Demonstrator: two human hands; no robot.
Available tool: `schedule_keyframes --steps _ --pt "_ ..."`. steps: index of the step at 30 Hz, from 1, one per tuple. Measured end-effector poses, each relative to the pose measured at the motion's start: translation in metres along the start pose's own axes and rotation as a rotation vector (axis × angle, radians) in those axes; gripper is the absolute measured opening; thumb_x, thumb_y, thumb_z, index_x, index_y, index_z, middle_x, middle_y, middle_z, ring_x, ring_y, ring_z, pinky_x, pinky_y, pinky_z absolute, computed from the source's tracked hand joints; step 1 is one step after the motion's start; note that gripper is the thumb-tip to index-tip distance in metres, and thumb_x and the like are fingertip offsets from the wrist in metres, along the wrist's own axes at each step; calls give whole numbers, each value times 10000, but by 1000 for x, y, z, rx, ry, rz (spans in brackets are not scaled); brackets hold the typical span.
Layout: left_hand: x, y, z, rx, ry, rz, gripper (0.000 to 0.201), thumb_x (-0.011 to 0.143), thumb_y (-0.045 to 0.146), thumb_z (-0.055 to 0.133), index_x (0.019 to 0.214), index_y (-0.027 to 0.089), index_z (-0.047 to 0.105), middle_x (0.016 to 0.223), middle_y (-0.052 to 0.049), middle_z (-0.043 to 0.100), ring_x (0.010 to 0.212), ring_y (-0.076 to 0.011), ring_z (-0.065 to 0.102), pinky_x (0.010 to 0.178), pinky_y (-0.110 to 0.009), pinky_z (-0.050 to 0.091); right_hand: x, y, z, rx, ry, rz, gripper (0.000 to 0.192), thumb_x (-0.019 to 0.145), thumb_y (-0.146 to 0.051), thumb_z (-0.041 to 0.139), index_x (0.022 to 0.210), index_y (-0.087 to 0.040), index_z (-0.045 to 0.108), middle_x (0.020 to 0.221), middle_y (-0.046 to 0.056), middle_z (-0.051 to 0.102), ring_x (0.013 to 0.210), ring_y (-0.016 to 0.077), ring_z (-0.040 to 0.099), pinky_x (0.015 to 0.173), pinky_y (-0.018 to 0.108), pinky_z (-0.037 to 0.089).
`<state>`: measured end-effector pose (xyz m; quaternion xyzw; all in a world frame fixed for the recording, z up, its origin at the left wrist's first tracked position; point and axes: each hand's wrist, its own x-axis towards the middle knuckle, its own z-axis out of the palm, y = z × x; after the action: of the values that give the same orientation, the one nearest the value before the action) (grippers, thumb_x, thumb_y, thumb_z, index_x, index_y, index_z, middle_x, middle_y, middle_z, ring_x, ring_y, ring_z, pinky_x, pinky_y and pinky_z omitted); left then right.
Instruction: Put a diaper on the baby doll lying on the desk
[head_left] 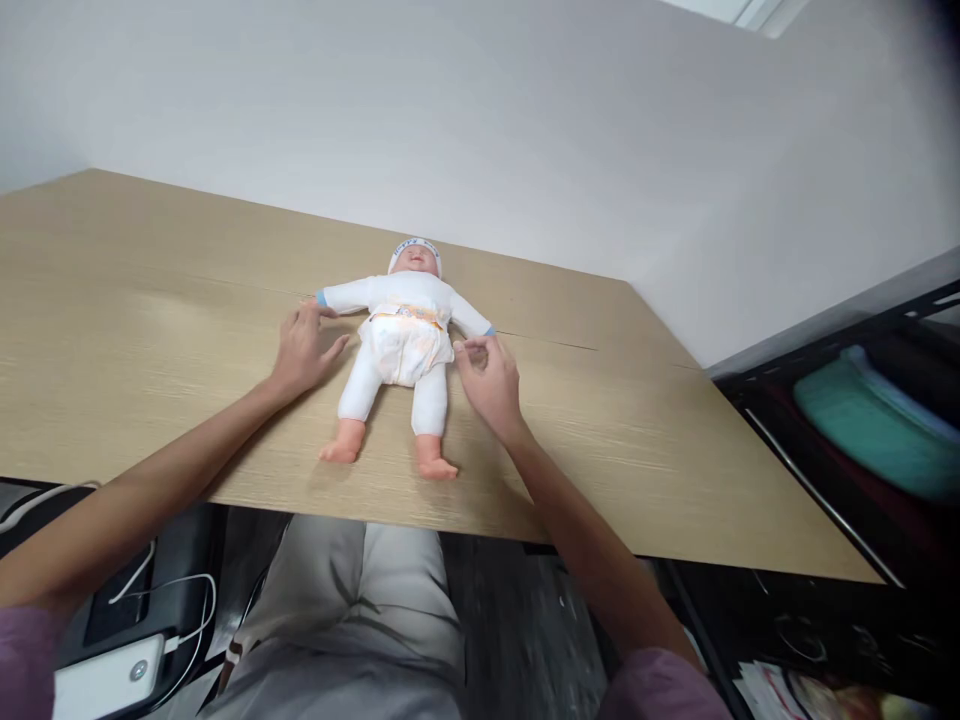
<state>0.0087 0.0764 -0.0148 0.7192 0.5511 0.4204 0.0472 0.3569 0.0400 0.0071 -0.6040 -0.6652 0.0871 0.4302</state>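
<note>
On the wooden counter [150,300] a baby doll [401,330] is laid on its back, head toward the wall, arms spread, legs toward the person. It is dressed in a white suit and cap, and a diaper [401,345] is seen around its hips. The step in hand is judged to be the fastening or adjusting of the diaper at the doll's waist. The left hand [304,350] is rested flat beside the doll's arm, fingers loosely spread, nothing held. The right hand [487,375] is placed at the other side of the waist; its fingertips are drawn together near the diaper edge, but whether a tab is pinched cannot be told. Both forearms are stretched forward from the body. The next move probably calls for a fine pinch at the waistband, while the doll is kept steady.
</note>
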Motion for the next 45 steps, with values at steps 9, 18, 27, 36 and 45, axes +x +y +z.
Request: schedule_keyframes --steps 9,18,27,36,45 --pt "98 -47 37 361 -215 205 642 1062 598 592 1522 152 629 1493 -250 712 1391 -457 588 1194 -584 392 81 59 59 -444 -85 -194 711 1070 -364 603 1725 -142 439 1550 236 641 1369 409 575 1152 522 463" --pt "80 7 33 341 -235 -224 534 977 536 679 1348 153 702 1250 -213 829 1148 -408 746 912 -434 524 81 43 44 -373 -85 49 401 1061 -345 628 1401 -161 735 1276 205 807 1131 376 722 983 443 553" --pt "-111 113 -88 199 -220 -119 528 920 554 753 1347 251 681 1155 -106 857 1000 -370 820 791 -409 592 -8 1 -87 28 -132 -137 353 1006 -403 665 1301 -240 770 1217 97 855 1069 304 779 940 401 604" --pt "-431 113 -159 -40 -340 -252 498 824 482 861 1281 355 710 1031 -48 876 824 -366 861 681 -432 705 -219 -42 -156 47 -639 -437 545 1067 -247 683 1606 -315 644 1290 89 802 1127 256 787 957 331 616" --pt "-483 103 -154 -219 -675 -664 609 693 789 729 1298 745 669 859 155 848 700 -377 841 683 -566 684 -278 -4 -52 156 -883 -54 480 1057 -308 763 1533 -277 716 1464 110 758 1372 291 704 1216 430 551"
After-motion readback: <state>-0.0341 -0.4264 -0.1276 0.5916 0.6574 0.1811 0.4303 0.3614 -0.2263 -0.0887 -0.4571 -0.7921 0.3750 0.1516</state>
